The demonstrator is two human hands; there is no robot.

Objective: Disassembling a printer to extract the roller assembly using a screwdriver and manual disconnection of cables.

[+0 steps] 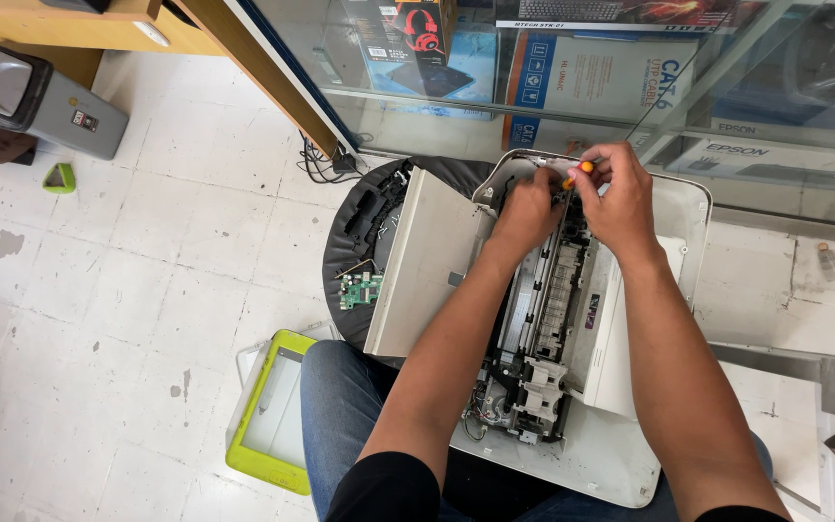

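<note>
An opened white printer point(437, 261) with its cover off lies on a black round stool and on my lap, its inner mechanism point(543, 319) exposed. My right hand point(620, 198) grips a screwdriver with an orange handle point(584, 169) at the printer's far end. My left hand point(526, 208) rests right beside it with its fingers curled on the mechanism near the screwdriver's tip, which is hidden.
A small green circuit board point(361, 290) and black plastic parts point(374, 208) lie on the stool's left side. A lime-green and white tray-like panel point(273, 411) lies on the tiled floor at left. A glass display case point(630, 68) stands ahead; a grey device point(41, 101) sits far left.
</note>
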